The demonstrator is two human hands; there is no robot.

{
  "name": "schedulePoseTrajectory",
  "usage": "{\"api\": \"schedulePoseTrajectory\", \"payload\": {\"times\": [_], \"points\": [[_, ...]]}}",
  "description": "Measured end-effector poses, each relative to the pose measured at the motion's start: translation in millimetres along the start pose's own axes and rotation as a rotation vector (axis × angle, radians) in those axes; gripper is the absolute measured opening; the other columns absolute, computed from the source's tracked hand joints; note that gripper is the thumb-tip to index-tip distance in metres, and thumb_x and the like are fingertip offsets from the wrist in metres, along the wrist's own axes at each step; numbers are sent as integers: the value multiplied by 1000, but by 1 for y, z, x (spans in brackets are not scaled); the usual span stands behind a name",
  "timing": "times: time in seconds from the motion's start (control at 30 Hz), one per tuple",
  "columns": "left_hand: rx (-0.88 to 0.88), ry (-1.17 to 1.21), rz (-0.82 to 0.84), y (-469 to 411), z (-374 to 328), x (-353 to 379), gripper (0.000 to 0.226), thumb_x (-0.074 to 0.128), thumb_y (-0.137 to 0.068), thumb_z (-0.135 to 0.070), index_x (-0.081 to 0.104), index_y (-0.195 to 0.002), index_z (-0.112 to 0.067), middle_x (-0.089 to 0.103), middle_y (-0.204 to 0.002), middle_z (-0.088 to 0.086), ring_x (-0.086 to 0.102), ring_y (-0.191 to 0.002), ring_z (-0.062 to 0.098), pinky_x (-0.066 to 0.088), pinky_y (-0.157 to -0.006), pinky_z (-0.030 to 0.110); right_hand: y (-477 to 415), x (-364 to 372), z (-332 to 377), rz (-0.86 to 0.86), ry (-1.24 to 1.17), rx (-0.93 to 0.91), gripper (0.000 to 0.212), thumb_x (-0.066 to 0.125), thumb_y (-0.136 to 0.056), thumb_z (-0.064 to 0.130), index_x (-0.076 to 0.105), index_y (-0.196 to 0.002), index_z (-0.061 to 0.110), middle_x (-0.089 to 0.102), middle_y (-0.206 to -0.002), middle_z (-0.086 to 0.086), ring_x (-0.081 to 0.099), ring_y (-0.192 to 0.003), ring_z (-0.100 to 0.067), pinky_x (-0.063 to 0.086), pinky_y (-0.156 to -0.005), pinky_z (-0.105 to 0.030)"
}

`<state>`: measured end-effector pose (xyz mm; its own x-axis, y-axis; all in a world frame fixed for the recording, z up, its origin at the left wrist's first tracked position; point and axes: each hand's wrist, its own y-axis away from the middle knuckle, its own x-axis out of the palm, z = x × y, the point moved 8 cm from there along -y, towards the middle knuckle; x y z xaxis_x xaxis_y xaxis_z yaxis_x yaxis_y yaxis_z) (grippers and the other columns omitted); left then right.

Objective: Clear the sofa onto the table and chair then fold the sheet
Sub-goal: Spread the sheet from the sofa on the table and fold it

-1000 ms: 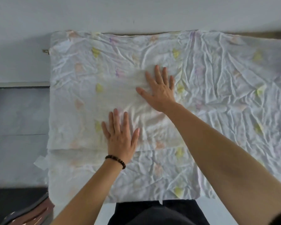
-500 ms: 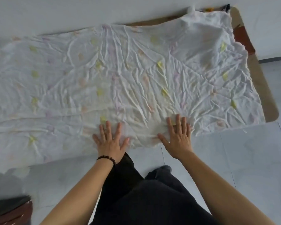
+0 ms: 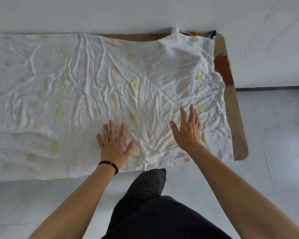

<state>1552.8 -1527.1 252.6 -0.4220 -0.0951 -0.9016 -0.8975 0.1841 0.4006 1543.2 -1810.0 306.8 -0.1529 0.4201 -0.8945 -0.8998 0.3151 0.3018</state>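
Note:
A wrinkled white sheet with pale yellow and pink spots lies spread over the sofa seat, whose tan edge shows along the right side. My left hand, with a bead bracelet on the wrist, lies flat on the sheet near its front edge, fingers spread. My right hand is flat on the sheet a little to the right, fingers straight and pointing away from me. Neither hand grips the cloth.
A white wall runs behind the sofa. Pale floor tiles lie to the right and in front. My dark trousers fill the bottom centre. A reddish patch and small dark and yellow items show at the sofa's far right corner.
The view has swung right along the sheet, from its left end to its right end. Both hands have slid with it, staying flat on the cloth near the front edge.

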Motion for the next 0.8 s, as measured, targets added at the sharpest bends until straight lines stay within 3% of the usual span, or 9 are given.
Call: {"api": "schedulePoseTrajectory", "payload": {"times": [0.13,0.27,0.37,0.43,0.47,0.53,0.6,0.7,0.8], "points": [[-74,-13,64,-47,-76,3,78,5,-87,-75,-21,-148,-34,-27,-157,13,-23,-144,37,-14,-108,67,-59,-74,-38,-55,-36,17,62,46,-100,44,24,-154,21,11,-163,-11,10,-150,-31,18,-119,-50],[-249,95,52,-70,-119,-9,93,12,-86,-74,-1,-155,-12,-15,-159,19,-15,-147,35,-1,-112,67,-129,-138,-75,-76,-169,67,54,49,-99,41,37,-148,21,35,-152,-8,33,-140,-26,31,-111,-37],[-185,132,17,-79,-161,-17,90,17,-88,-73,-5,-154,-15,-18,-159,17,-18,-146,32,-9,-114,62,-179,-156,-103,-61,-300,191,52,49,-98,42,42,-144,21,47,-143,-4,46,-129,-22,34,-99,-29],[-119,178,-77,-79,-194,-24,85,30,-90,-71,9,-154,-18,-2,-160,18,-4,-148,34,-3,-115,57,-213,-154,-116,-18,-344,224,45,50,-96,42,50,-136,22,54,-128,0,50,-118,-20,37,-96,-31],[-78,204,-148,-80,-213,-29,79,37,-90,-68,29,-149,-17,20,-153,20,17,-143,36,13,-115,56,-231,-151,-121,5,-354,229,32,51,-94,41,57,-120,23,56,-115,0,52,-107,-21,40,-90,-31],[16,276,-287,-75,-256,-35,56,44,-87,-67,56,-107,-16,54,-108,7,51,-100,28,48,-86,44,-266,-141,-126,87,-363,216,23,51,-89,45,55,-86,23,52,-99,-2,52,-88,-23,42,-76,-33],[35,314,-283,-67,-301,-26,49,41,-87,-73,43,-79,-24,46,-76,-9,46,-69,14,44,-60,31,-292,-132,-131,142,-375,223,37,53,-85,56,58,-87,19,52,-101,-1,56,-80,-22,47,-70,-32],[-57,300,-193,-51,-364,6,52,43,-81,-78,49,-78,-27,51,-70,-10,49,-64,13,46,-55,31,-320,-131,-137,161,-414,192,35,61,-83,56,58,-67,25,56,-71,8,55,-58,-12,39,-49,-22],[-302,319,-107,-34,-398,31,38,59,-79,-54,60,-96,-20,58,-86,-4,57,-78,19,49,-66,34,-332,-131,-139,320,-514,176,25,61,-87,40,60,-69,23,55,-63,6,50,-53,-13,37,-44,-18]]}}
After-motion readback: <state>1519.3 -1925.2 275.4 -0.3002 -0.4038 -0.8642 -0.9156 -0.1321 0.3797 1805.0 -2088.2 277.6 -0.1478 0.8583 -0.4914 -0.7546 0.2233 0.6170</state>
